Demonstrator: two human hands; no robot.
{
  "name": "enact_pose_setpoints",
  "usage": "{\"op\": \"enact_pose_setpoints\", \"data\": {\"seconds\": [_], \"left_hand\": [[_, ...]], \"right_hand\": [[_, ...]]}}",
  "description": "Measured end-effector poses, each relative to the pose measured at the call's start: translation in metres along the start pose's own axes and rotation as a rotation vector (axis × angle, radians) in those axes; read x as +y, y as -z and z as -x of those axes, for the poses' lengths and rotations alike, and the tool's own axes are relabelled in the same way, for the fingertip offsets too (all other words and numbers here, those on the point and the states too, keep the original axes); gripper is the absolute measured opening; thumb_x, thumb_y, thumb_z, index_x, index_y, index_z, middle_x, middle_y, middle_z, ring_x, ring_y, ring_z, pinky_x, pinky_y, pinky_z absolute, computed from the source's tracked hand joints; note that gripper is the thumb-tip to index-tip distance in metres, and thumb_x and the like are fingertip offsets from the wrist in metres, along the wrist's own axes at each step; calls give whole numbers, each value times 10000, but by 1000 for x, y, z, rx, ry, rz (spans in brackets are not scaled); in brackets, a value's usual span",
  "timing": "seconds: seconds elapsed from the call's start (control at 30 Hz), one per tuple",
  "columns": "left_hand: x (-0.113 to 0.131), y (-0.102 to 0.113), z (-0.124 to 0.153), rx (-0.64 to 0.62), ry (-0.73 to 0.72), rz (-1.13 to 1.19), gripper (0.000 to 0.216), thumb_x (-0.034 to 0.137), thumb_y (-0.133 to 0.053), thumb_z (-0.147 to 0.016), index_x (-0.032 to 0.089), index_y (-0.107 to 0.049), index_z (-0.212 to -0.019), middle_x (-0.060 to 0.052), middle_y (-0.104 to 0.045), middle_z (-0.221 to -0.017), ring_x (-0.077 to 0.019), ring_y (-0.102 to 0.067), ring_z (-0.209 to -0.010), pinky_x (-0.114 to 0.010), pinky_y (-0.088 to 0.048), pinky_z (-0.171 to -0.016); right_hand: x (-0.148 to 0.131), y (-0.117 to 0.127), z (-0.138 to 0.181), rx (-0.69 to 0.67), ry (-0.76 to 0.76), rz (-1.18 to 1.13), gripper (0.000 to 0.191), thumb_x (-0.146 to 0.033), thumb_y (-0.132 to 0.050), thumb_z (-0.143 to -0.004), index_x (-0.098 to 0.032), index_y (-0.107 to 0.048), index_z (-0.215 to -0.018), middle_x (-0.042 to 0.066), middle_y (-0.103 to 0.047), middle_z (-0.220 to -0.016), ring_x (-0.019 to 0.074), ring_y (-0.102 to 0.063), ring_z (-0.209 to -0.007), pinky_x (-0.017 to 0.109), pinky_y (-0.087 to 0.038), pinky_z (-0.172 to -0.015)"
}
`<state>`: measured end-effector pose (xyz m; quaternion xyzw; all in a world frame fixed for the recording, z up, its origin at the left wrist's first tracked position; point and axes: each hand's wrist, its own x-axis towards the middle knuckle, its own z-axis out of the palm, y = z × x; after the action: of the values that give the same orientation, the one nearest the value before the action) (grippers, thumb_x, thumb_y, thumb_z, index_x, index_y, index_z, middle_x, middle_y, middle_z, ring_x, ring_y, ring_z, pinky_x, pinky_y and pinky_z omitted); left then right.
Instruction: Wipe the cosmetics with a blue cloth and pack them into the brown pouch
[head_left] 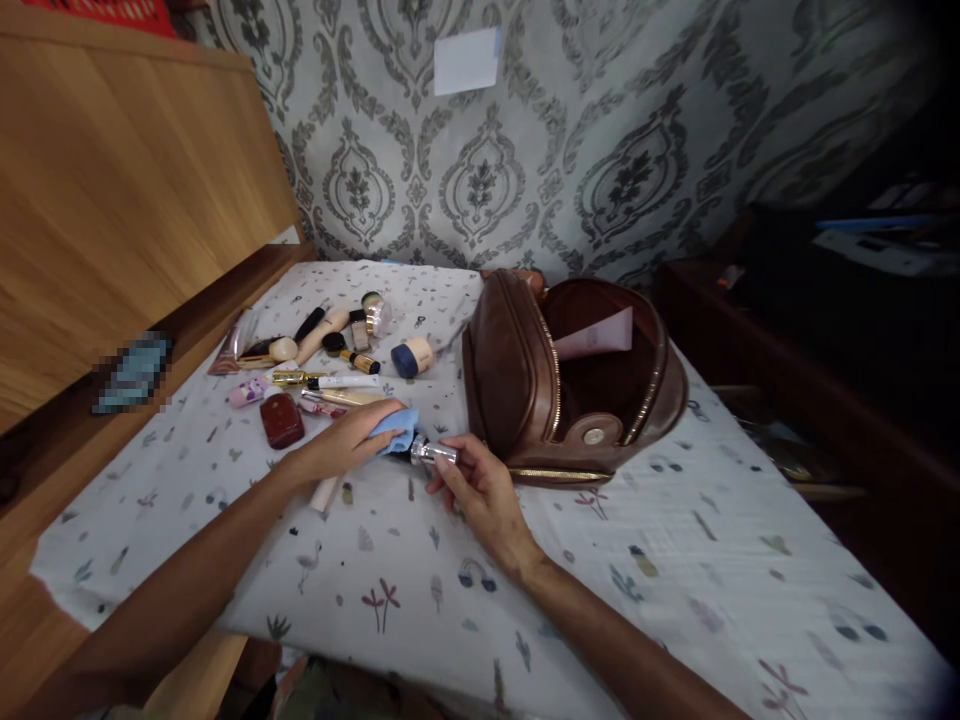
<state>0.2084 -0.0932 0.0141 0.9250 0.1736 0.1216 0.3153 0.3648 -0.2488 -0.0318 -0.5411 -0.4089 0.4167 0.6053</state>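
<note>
My left hand (352,437) is closed on a light blue cloth (397,430), which wraps the dark end of a cosmetic tube with a shiny silver cap (435,453). The fingers of my right hand (484,497) pinch the silver end of that same tube. It lies almost level, just above the table. Beside my left hand is a spread of makeup, with a dark red case (282,420), a white tube (349,381) and a pale stick (325,493) partly under my wrist. To the right stands an unzipped brown makeup bag (510,370) with a pink tube (596,335) inside.
A navy-and-cream jar (412,357), a beige bottle (322,335) and several other cosmetics lie farther back on the patterned cloth (450,640). A wooden panel (150,180) borders the left side. Patterned wallpaper (480,180) rises behind, and dark furniture stands at the right.
</note>
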Motion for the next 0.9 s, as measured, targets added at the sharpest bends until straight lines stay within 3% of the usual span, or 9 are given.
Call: {"op": "enact_pose_setpoints", "data": {"seconds": [0.27,0.37,0.5,0.7,0.9], "left_hand": [[-4,18,1,-263,-25,41,533,429,-669,-859,229,-556,-1340,-57,-636,-1245,-276,-586,-1161,-363,-425,-1016],[-5,14,0,-258,-45,-22,539,371,-701,-830,250,-553,-1335,-66,-645,-1215,-275,-584,-1147,-386,-430,-1003],[-2,7,0,-217,-83,-52,386,362,-647,-881,235,-591,-1242,-62,-658,-1114,-256,-599,-1061,-356,-447,-938],[0,0,0,-164,-177,-109,321,364,-579,-941,235,-584,-1235,-66,-635,-1062,-246,-584,-1026,-347,-452,-897],[2,2,4,-104,-171,-129,414,441,-569,-951,243,-562,-1315,-75,-618,-1107,-262,-564,-1077,-351,-455,-927]], "right_hand": [[-3,-1,2,25,95,-15,347,-519,-634,-881,-223,-599,-1058,42,-691,-849,199,-685,-780,327,-573,-676],[-2,0,3,27,96,-11,359,-530,-631,-880,-219,-604,-1057,49,-690,-868,205,-691,-803,311,-566,-645],[0,1,1,45,68,-19,407,-531,-640,-867,-222,-560,-1120,43,-671,-883,195,-686,-785,288,-557,-597],[-2,2,2,50,-22,65,468,-552,-595,-882,-203,-520,-1186,28,-667,-812,152,-624,-605,286,-517,-560],[-8,3,2,26,-58,28,458,-669,-525,-882,-228,-555,-1000,-21,-576,-656,135,-538,-478,253,-389,-424]]}}
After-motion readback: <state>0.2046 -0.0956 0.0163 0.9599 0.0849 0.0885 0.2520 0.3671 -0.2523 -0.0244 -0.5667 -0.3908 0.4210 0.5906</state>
